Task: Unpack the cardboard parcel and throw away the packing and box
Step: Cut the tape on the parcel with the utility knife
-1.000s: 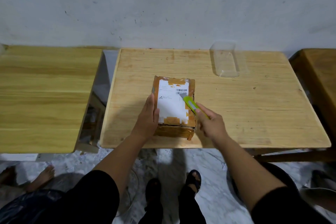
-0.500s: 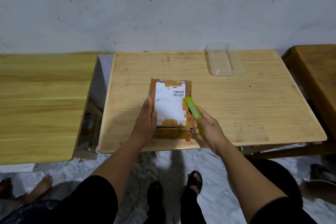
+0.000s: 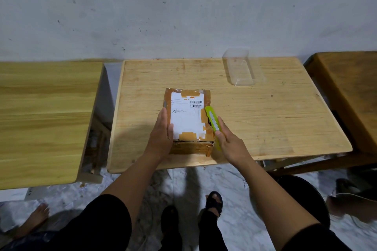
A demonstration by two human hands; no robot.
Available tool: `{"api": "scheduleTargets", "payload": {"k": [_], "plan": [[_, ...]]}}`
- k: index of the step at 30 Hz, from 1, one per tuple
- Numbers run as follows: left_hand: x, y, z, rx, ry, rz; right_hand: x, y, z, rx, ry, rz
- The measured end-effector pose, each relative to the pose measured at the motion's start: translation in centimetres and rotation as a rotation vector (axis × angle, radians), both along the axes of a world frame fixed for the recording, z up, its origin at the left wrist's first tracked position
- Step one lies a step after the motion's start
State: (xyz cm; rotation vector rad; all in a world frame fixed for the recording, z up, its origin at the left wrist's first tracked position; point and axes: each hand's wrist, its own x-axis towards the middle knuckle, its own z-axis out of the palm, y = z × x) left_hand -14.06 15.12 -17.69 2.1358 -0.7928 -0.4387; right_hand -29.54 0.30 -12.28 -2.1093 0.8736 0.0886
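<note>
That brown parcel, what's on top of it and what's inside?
On the parcel lie a white label, brown tape and the left hand. It is still taped shut, so its contents are hidden.

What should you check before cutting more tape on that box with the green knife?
1. Parcel lies flat on the table: ok.
2. Left hand steadies its left side: ok.
3. Left hand sits away from the knife: ok.
4. Right hand has a grip on the green utility knife: ok.
5. Blade tip is in the tape seam: cannot tell, it is hidden at the right edge.
6. Clear plastic tray is out of the way: ok.
</note>
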Motion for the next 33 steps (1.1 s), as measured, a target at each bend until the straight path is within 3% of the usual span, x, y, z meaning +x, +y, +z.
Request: {"api": "scheduleTargets", "payload": {"k": [7, 14, 21, 26, 33], "plan": [[0.0, -0.1, 0.1, -0.001, -0.011, 0.007, -1.3, 0.1, -0.4, 0.293, -0.006, -0.043], [-0.3, -0.1, 0.4, -0.041, -0.046, 0.021, -0.3, -3.0, -0.5, 0.405, -0.198, -0.247], [-0.6, -0.3, -0.2, 0.035, -0.090, 0.136, 6.9, -9.9, -2.7, 0.360, -0.196, -0.292], [-0.8, -0.6, 0.0, 0.074, -0.155, 0.177, 12.8, -14.8, -5.6, 0.335, -0.159, -0.221], [-1.5, -0.8, 0.6, 0.122, -0.142, 0.209, 16.7, -18.0, -5.7, 0.146, -0.118, -0.089]]}}
